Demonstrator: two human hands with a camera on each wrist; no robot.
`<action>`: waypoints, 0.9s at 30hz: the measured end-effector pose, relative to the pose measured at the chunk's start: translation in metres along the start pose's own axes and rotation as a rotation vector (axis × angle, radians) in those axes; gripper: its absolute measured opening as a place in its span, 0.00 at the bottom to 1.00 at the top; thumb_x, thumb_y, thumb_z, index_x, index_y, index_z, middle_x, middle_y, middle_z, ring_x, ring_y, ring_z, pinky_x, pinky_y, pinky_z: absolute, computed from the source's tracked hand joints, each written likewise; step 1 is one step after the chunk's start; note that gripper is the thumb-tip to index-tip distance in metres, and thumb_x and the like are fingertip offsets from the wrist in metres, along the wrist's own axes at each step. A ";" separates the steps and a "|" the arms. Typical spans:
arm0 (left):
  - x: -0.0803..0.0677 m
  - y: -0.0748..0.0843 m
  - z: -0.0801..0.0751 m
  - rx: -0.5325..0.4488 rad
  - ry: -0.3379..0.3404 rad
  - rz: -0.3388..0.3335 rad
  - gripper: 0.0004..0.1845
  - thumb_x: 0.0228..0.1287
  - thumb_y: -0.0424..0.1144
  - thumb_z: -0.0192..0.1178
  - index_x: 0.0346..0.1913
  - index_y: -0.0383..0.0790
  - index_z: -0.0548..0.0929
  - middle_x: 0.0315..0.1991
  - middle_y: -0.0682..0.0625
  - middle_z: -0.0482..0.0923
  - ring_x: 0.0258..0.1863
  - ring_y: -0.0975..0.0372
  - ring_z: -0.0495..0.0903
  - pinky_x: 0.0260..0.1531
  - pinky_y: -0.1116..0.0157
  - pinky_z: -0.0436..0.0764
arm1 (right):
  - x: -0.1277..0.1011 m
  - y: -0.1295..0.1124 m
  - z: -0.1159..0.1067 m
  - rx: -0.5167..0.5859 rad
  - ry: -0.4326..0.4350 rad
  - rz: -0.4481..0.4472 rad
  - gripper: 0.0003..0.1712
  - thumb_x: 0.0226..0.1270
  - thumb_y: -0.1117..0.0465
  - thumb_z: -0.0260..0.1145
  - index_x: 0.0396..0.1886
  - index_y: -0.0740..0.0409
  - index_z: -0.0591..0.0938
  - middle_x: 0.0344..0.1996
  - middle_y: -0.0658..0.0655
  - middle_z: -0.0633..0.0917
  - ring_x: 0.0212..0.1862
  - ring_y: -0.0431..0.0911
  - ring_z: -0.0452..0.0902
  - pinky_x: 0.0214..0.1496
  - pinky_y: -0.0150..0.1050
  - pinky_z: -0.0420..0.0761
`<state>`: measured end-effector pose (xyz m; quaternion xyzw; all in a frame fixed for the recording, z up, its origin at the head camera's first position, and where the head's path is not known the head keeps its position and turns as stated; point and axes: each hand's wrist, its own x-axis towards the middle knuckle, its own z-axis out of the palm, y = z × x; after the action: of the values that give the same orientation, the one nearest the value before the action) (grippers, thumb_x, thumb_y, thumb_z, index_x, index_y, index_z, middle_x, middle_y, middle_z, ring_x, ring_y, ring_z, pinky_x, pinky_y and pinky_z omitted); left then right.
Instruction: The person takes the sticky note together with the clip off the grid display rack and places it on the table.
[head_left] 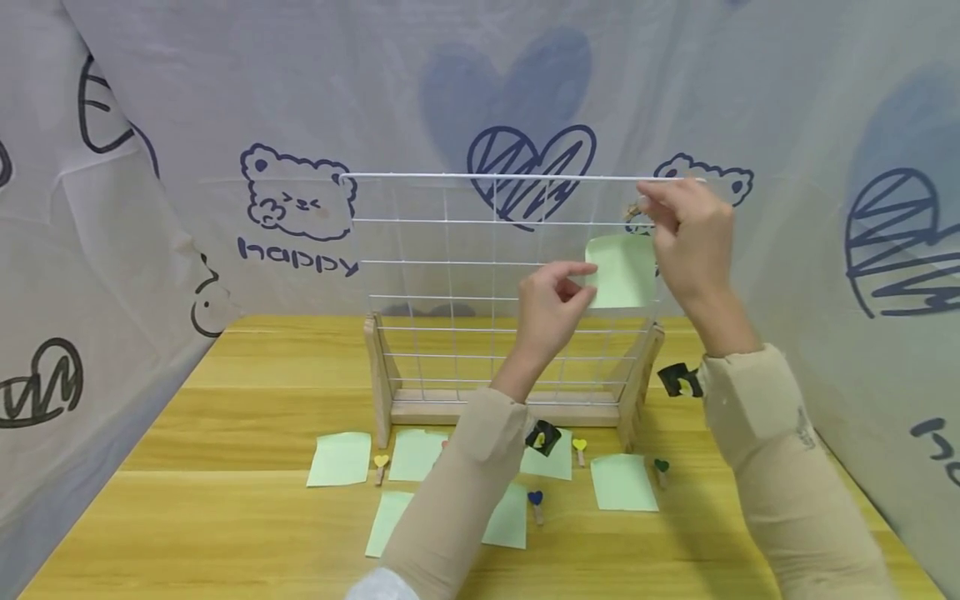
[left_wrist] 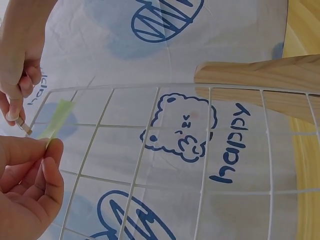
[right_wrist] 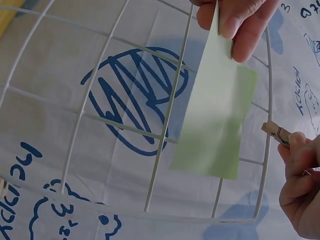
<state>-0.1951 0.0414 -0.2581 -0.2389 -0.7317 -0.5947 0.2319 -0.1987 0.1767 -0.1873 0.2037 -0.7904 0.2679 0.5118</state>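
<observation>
The left hand (head_left: 551, 304) pinched a green note (head_left: 622, 271) flat against the upper right of the white wire grid (head_left: 450, 250), apparently to steady it, while the right hand (head_left: 686, 229) gripped a small wooden clip (head_left: 633, 211) just above the note, near the grid's top edge.

Bright, even light fills the space, soft on the tabletop (head_left: 225, 500), where only faint shadows sit under the arms near the right edge. No glare. Both wrist views bend the wire grid (right_wrist: 165, 125) into curves, and the nearest fingers (left_wrist: 30, 190) look slightly soft.
</observation>
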 end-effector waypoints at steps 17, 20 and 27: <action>-0.025 -0.007 -0.005 -0.003 -0.018 0.033 0.10 0.51 0.21 0.59 0.38 0.28 0.80 0.34 0.41 0.79 0.22 0.63 0.75 0.24 0.75 0.75 | -0.023 0.002 -0.009 0.130 -0.013 0.070 0.07 0.55 0.70 0.64 0.30 0.73 0.78 0.27 0.64 0.82 0.20 0.22 0.63 0.21 0.16 0.65; -0.028 -0.008 -0.005 -0.017 -0.016 0.042 0.09 0.51 0.20 0.59 0.38 0.27 0.80 0.33 0.40 0.79 0.22 0.61 0.75 0.24 0.75 0.75 | -0.025 0.002 -0.010 0.151 -0.012 0.082 0.07 0.55 0.70 0.64 0.31 0.73 0.78 0.28 0.64 0.82 0.22 0.22 0.66 0.25 0.17 0.67; -0.036 -0.009 -0.010 -0.016 -0.010 0.062 0.10 0.50 0.20 0.59 0.37 0.27 0.80 0.34 0.40 0.80 0.23 0.59 0.77 0.25 0.74 0.76 | -0.035 0.002 -0.014 0.253 -0.002 0.101 0.05 0.54 0.72 0.64 0.30 0.73 0.80 0.27 0.64 0.82 0.27 0.26 0.72 0.29 0.19 0.71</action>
<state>-0.1722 0.0272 -0.2852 -0.2664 -0.7203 -0.5919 0.2448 -0.1767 0.1889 -0.2149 0.2267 -0.7600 0.3908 0.4672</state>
